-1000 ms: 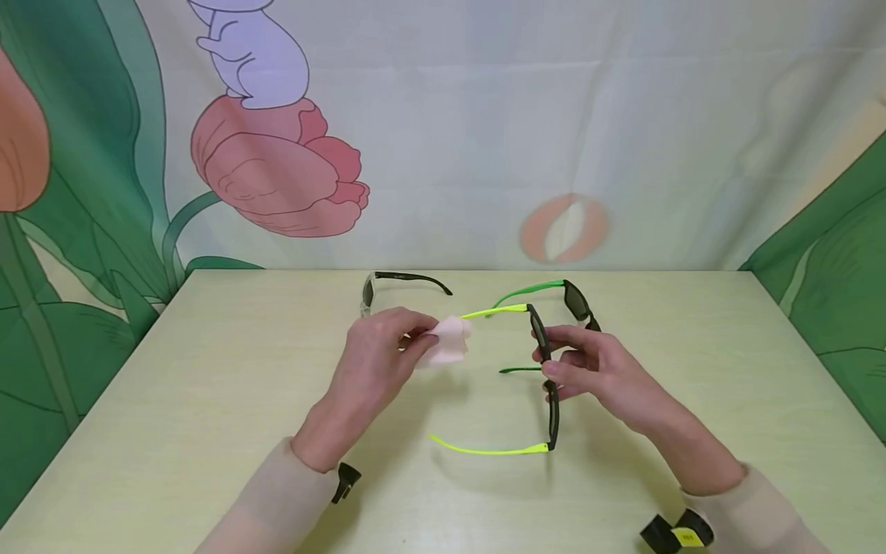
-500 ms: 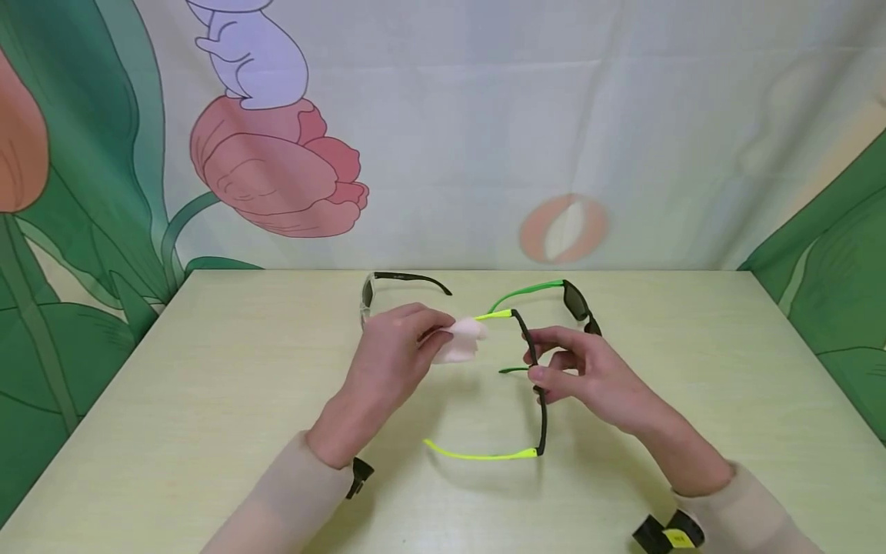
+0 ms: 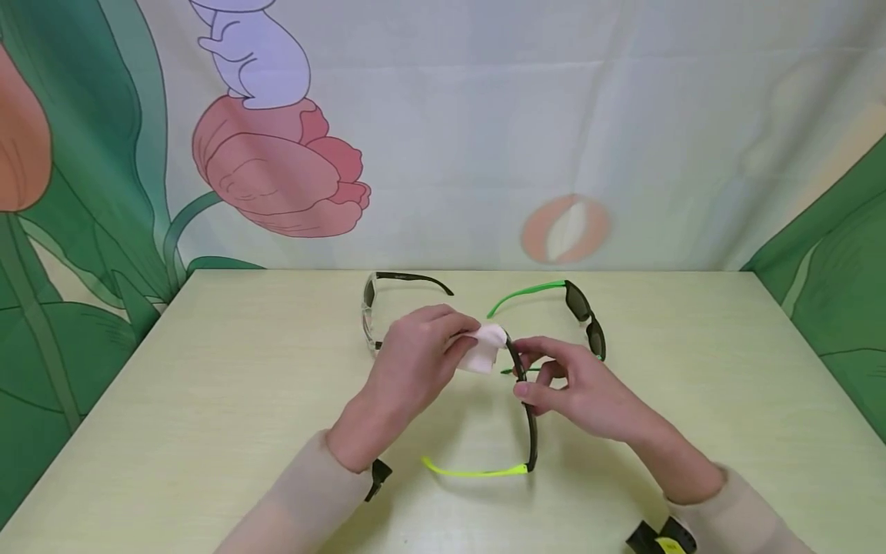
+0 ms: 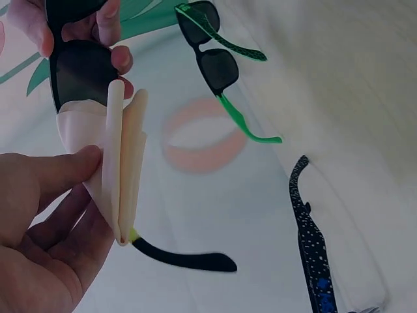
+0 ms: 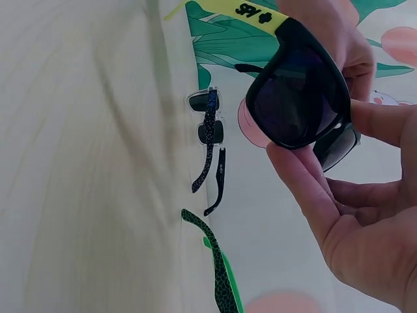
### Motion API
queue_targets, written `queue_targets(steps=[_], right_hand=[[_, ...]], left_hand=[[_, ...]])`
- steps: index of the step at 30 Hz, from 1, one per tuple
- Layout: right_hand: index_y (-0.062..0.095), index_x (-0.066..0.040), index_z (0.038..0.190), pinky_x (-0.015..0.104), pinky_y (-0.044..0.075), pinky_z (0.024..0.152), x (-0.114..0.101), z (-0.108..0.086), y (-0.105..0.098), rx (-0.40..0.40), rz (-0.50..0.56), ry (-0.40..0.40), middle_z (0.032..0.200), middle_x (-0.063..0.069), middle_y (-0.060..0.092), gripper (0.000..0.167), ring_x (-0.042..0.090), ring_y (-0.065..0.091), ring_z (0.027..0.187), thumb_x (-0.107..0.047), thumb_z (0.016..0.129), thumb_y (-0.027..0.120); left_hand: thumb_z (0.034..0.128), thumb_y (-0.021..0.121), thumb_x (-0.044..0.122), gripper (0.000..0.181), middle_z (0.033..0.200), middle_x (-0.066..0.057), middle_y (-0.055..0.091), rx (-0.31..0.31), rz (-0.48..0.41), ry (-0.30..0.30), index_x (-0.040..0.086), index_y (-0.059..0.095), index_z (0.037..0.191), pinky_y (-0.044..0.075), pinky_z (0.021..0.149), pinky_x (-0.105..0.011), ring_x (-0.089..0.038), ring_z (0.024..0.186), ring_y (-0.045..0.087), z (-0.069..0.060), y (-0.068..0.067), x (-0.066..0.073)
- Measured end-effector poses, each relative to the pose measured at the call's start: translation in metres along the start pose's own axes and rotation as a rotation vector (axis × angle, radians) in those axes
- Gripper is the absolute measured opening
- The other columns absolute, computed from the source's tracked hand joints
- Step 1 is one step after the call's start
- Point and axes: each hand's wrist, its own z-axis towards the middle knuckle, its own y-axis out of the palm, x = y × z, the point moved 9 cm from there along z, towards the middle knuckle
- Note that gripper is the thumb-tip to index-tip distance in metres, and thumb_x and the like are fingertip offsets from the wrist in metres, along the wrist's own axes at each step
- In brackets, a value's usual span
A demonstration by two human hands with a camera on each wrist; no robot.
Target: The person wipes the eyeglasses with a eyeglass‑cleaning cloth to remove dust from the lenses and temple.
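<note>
My right hand point(image 3: 577, 388) pinches a pair of black-framed sunglasses point(image 3: 531, 438) with yellow temples near the middle of the frame, above the table. Between the thumb and fingers of my left hand point(image 3: 418, 362) is a folded pale pink cloth point(image 3: 482, 350). In the left wrist view the cloth point(image 4: 81, 124) wraps the end of one dark lens point(image 4: 85, 75), and a temple's black tip sticks out beyond it. The right wrist view shows the other dark lens point(image 5: 300, 98) bare, below a yellow temple point(image 5: 251, 13).
On the light wooden table point(image 3: 208, 431) lie green-templed sunglasses point(image 3: 577, 302) at the back right, partly behind my right hand. Clear-framed sunglasses point(image 3: 368, 296) with dark temples lie behind my left hand. A printed curtain point(image 3: 443, 154) hangs along the back edge.
My left hand has moved right with the cloth, which now meets the far end of the frame. My right hand has brought the sunglasses left and slightly nearer.
</note>
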Motion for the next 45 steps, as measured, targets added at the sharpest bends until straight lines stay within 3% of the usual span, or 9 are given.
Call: queue_targets(steps=[11, 20, 26, 35, 45], right_hand=[[0.050, 0.010, 0.139, 0.044, 0.063, 0.076, 0.008, -0.001, 0.007, -0.039, 0.110, 0.039, 0.112, 0.020, 0.053, 0.056, 0.028, 0.071, 0.082, -0.011, 0.093, 0.075], [0.048, 0.009, 0.138, 0.046, 0.063, 0.075, 0.011, -0.004, 0.005, 0.001, 0.197, 0.062, 0.120, 0.026, 0.048, 0.056, 0.026, 0.070, 0.082, -0.011, 0.093, 0.074], [0.049, 0.007, 0.138, 0.048, 0.062, 0.076, 0.013, -0.007, -0.003, 0.033, 0.227, 0.046, 0.123, 0.028, 0.047, 0.053, 0.024, 0.071, 0.084, -0.007, 0.093, 0.073], [0.048, 0.008, 0.138, 0.049, 0.062, 0.075, 0.010, -0.011, -0.019, 0.068, 0.221, 0.003, 0.121, 0.027, 0.050, 0.052, 0.018, 0.068, 0.081, -0.005, 0.094, 0.072], [0.048, 0.008, 0.136, 0.050, 0.062, 0.076, 0.005, -0.015, -0.032, 0.087, 0.234, -0.030, 0.119, 0.026, 0.048, 0.046, 0.015, 0.067, 0.080, -0.003, 0.096, 0.067]], left_hand=[[0.0816, 0.087, 0.003, 0.016, 0.088, -0.001, 0.073, 0.000, 0.010, 0.052, 0.007, 0.079, 0.095, 0.058, 0.073, -0.028, -0.018, 0.081, 0.069, 0.002, 0.003, 0.012], [0.0809, 0.086, 0.001, 0.019, 0.092, -0.001, 0.073, -0.008, 0.023, 0.064, 0.008, 0.079, 0.097, 0.059, 0.074, -0.031, -0.020, 0.085, 0.069, 0.003, 0.003, 0.013], [0.0794, 0.087, -0.001, 0.020, 0.089, -0.003, 0.072, -0.001, 0.056, 0.051, 0.007, 0.078, 0.095, 0.060, 0.073, -0.032, -0.021, 0.083, 0.069, 0.002, 0.000, 0.007], [0.0800, 0.086, -0.004, 0.020, 0.088, -0.003, 0.070, 0.008, 0.031, 0.018, 0.006, 0.077, 0.095, 0.058, 0.069, -0.030, -0.021, 0.080, 0.068, -0.002, -0.008, -0.008], [0.0829, 0.084, -0.003, 0.016, 0.087, -0.004, 0.069, -0.007, 0.020, -0.078, 0.004, 0.073, 0.093, 0.057, 0.067, -0.028, -0.018, 0.075, 0.067, -0.009, -0.009, -0.025]])
